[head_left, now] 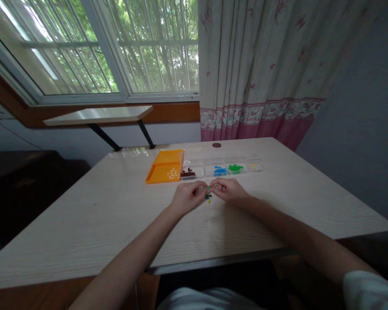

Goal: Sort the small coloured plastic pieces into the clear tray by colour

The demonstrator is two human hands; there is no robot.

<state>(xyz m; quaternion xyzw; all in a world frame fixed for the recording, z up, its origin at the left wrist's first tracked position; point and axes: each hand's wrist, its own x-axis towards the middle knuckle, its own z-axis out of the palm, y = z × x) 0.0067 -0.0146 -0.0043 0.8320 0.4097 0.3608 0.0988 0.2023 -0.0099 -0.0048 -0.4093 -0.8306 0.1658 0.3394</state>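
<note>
My left hand (188, 197) and my right hand (230, 190) meet over the middle of the pale wooden table (100, 215), fingers pinched together. Between the fingertips sits a small green bead (208, 187); which hand grips it I cannot tell. A tiny cluster of coloured beads (208, 197) lies on the table just below the fingertips. Behind the hands stands a clear compartment box (223, 168) holding dark brown beads (188, 173), blue beads (220, 171), green beads (235, 168) and a few yellow ones (254, 166). Its orange lid (165, 166) lies open at the left with white beads (172, 173) in it.
A window with bars (116, 47) and a narrow shelf on brackets (100, 115) are beyond the table. A flowered curtain with a pink hem (261, 69) hangs at the right. A small dark round spot (216, 145) marks the table's far edge.
</note>
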